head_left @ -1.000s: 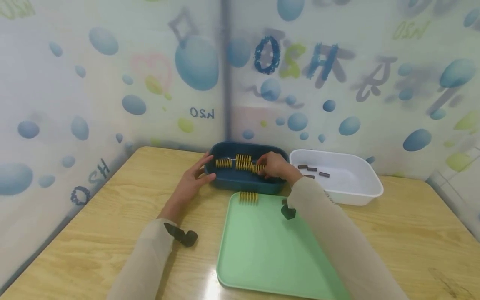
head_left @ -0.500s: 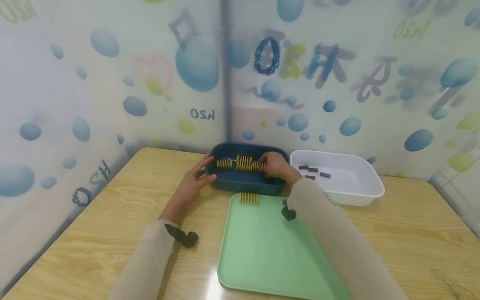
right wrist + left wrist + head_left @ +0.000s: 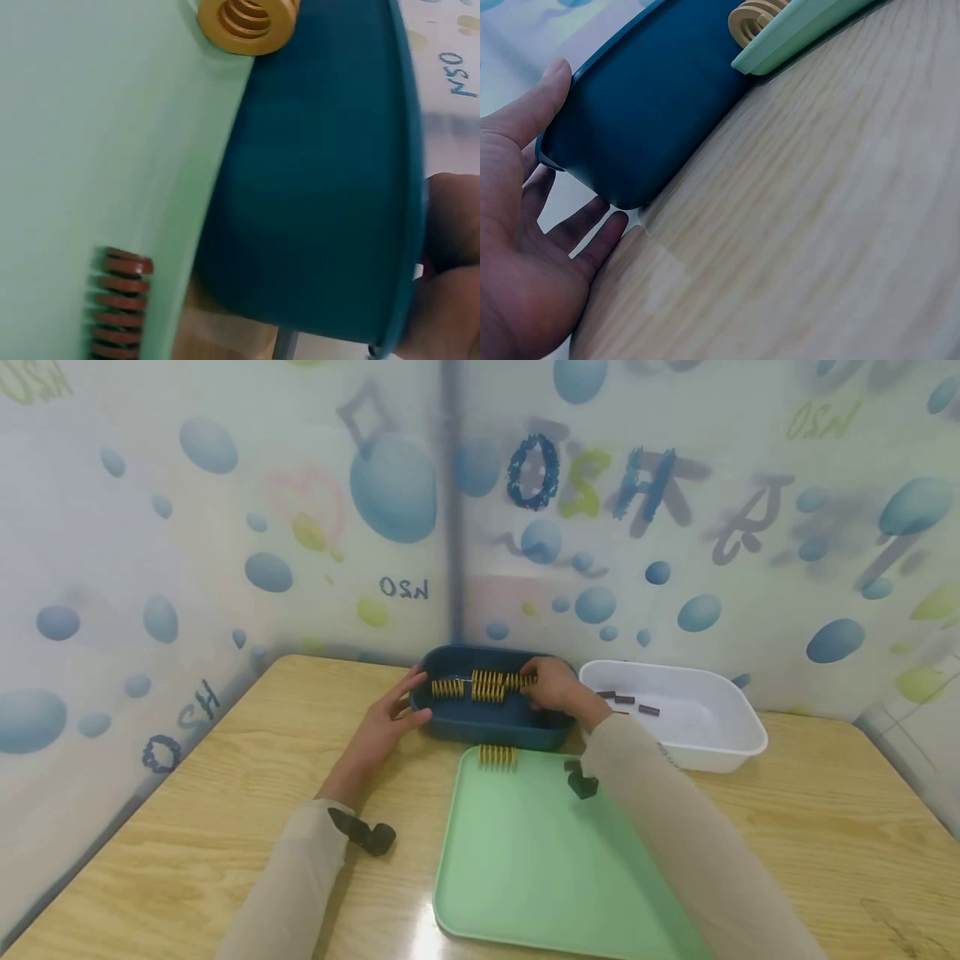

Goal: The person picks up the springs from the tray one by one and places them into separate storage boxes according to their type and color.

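Inside the dark blue bin (image 3: 495, 731) lie several yellow coil springs (image 3: 447, 688). My right hand (image 3: 553, 683) reaches in over its right side and pinches the end of one yellow spring (image 3: 517, 681), lined up beside the others. In the right wrist view the blue bin's wall (image 3: 322, 172) hides the fingertips. My left hand (image 3: 386, 714) rests against the bin's left end, fingers spread. Seen from the left wrist, the thumb (image 3: 544, 101) touches the bin's side and two fingertips are close to its bottom corner.
A green tray (image 3: 540, 860) lies in front of the bin, one yellow spring (image 3: 497, 756) at its far left corner. A brown spring (image 3: 120, 307) lies on it too. At right stands a white bin (image 3: 705, 718) with several small dark brown springs (image 3: 648, 710). A patterned wall rises behind.
My right hand has shifted the pinched yellow spring slightly toward the back of the bin, from the front row to the rear one. The left hand has stayed in place.
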The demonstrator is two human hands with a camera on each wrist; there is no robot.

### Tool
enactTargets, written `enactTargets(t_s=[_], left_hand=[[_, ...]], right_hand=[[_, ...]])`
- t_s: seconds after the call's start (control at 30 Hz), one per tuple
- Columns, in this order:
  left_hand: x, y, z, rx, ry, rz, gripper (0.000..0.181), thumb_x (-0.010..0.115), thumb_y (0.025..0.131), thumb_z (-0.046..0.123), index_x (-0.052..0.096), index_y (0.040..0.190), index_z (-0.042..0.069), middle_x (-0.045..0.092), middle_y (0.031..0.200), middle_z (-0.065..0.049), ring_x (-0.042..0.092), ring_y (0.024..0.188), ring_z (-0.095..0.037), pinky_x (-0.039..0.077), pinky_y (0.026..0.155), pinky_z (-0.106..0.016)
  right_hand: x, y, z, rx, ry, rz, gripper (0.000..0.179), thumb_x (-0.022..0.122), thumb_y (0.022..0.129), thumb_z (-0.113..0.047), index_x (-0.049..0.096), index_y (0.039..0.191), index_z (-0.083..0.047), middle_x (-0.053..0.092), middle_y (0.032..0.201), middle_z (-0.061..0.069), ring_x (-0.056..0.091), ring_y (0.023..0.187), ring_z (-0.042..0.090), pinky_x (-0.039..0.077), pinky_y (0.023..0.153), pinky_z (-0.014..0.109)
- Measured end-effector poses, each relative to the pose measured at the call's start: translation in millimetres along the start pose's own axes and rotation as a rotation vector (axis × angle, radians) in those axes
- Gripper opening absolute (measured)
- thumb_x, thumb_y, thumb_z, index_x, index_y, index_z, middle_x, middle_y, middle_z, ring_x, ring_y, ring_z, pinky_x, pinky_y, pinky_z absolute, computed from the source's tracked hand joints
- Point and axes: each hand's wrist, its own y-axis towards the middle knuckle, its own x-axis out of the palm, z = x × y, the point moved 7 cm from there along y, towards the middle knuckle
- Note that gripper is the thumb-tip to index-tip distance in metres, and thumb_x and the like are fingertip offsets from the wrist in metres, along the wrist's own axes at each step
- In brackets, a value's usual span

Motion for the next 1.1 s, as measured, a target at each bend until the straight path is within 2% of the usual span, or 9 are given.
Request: enactTargets(t_s=[0.03,0.1,0.2,0.27,0.37,0.6,0.73,0.87,1.1], left_hand=[[-0.1,-0.1,0.1,-0.001,0.002,0.001,0.061,0.062,0.093,0.005,0.034,0.147,0.002,0.015,0.159,-0.005,0.027,0.135,-0.044,0.028,0.107,-0.052],[-0.5,-0.3,0.3,-0.006,0.004,0.005,0.061,0.062,0.093,0.006,0.035,0.147,0.003,0.015,0.159,-0.004,0.028,0.135,-0.044,0.028,0.107,-0.051],[-0.6,-0.6,0.1,-0.012,0.002,0.006,0.061,0.062,0.093,0.006,0.035,0.147,0.003,0.015,0.159,-0.003,0.028,0.135,-0.044,0.029,0.107,-0.051],[-0.4,-0.5,-0.7,-0.017,-0.001,0.003,0.061,0.062,0.093,0.006,0.035,0.147,0.003,0.014,0.159,-0.003,0.028,0.135,-0.044,0.029,0.107,-0.051],[0.2,-0.1,-1.4,-0.017,0.001,-0.003,0.062,0.062,0.093,0.006,0.034,0.147,0.003,0.014,0.159,-0.004,0.027,0.135,-0.044,0.028,0.107,-0.052],[0.0,0.3,-1.2,-0.009,-0.007,-0.001,0.061,0.063,0.092,0.006,0.035,0.147,0.003,0.014,0.159,-0.004,0.027,0.135,-0.044,0.028,0.107,-0.052],[-0.3,-0.8,-2.0,-0.013,-0.006,0.003,0.061,0.063,0.092,0.005,0.035,0.147,0.003,0.014,0.159,-0.004,0.027,0.135,-0.044,0.028,0.107,-0.051],[-0.2,-1.4,-2.6,-0.018,-0.007,0.004,0.061,0.063,0.093,0.007,0.035,0.147,0.004,0.015,0.159,-0.002,0.027,0.136,-0.043,0.028,0.108,-0.051],[-0.5,0.3,-1.8,-0.009,-0.008,0.007,0.061,0.062,0.093,0.007,0.035,0.147,0.004,0.016,0.159,-0.002,0.026,0.136,-0.043,0.026,0.109,-0.05]], right_hand=[[0,-0.4,1,0.003,0.037,-0.008,0.039,0.06,0.094,-0.009,0.053,0.131,0.001,0.066,0.097,0.014,0.062,0.06,0.013,0.052,0.065,0.029],[-1,-2.1,3,0.01,0.119,-0.022,0.039,0.059,0.094,-0.01,0.052,0.132,0.0,0.059,0.117,0.019,0.062,0.064,0.013,0.053,0.066,0.029],[-2,-6.4,7,0.021,0.294,-0.046,0.039,0.058,0.096,-0.009,0.051,0.133,-0.001,0.043,0.137,0.022,0.065,0.076,0.021,0.055,0.076,0.038],[-3,-10.5,9,0.025,0.4,-0.057,0.04,0.057,0.096,-0.008,0.049,0.135,-0.002,0.038,0.141,0.022,0.065,0.085,0.029,0.052,0.084,0.045],[-5,-16.6,12,0.016,0.502,-0.057,0.041,0.055,0.097,-0.007,0.047,0.137,-0.002,0.039,0.14,0.02,0.063,0.094,0.033,0.048,0.089,0.05],[-10,-22.2,16,-0.057,0.54,0.026,0.04,0.054,0.098,-0.01,0.048,0.137,-0.002,0.052,0.128,0.017,0.063,0.087,0.025,0.05,0.086,0.05],[-10,-26.5,15,-0.093,0.56,0.072,0.04,0.055,0.098,-0.01,0.049,0.136,-0.002,0.052,0.13,0.019,0.062,0.093,0.038,0.049,0.084,0.053],[-10,-32.3,14,-0.133,0.558,0.103,0.038,0.056,0.098,-0.011,0.05,0.135,-0.003,0.056,0.122,0.016,0.059,0.094,0.046,0.05,0.079,0.054],[-10,-47.8,10,-0.184,0.543,0.144,0.037,0.057,0.097,-0.013,0.052,0.133,-0.004,0.059,0.112,0.014,0.062,0.084,0.036,0.052,0.073,0.049]])
